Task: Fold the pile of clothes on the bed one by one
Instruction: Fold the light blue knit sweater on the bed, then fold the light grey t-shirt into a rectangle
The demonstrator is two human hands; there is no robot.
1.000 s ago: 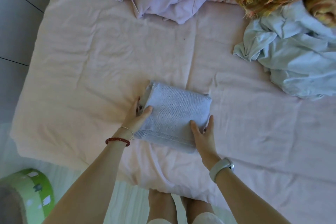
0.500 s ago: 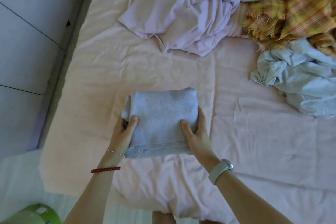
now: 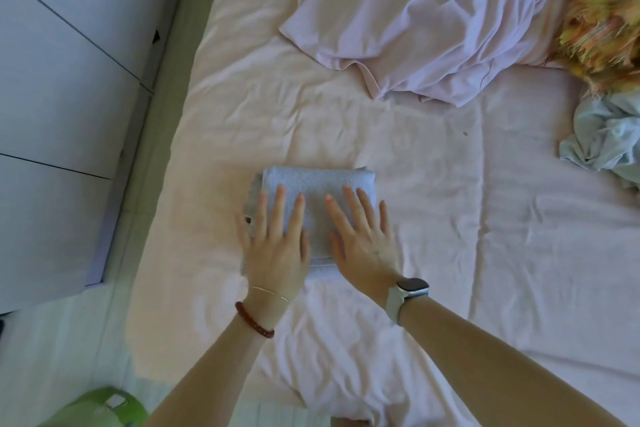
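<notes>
Both hands, gripping towel's sides half a second ago, now lie flat on top: left hand (image 3: pixel 273 246) and right hand (image 3: pixel 362 239), fingers straight, pressing folded blue towel (image 3: pixel 318 184). Towel rests near left edge of bed (image 3: pixel 433 212), long axis roughly crosswise. Unfolded lilac garment (image 3: pixel 426 21) farther back; pale blue garment (image 3: pixel 606 135) at right.

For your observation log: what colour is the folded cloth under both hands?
Pale blue; the cloth shows best in the head view.
</notes>
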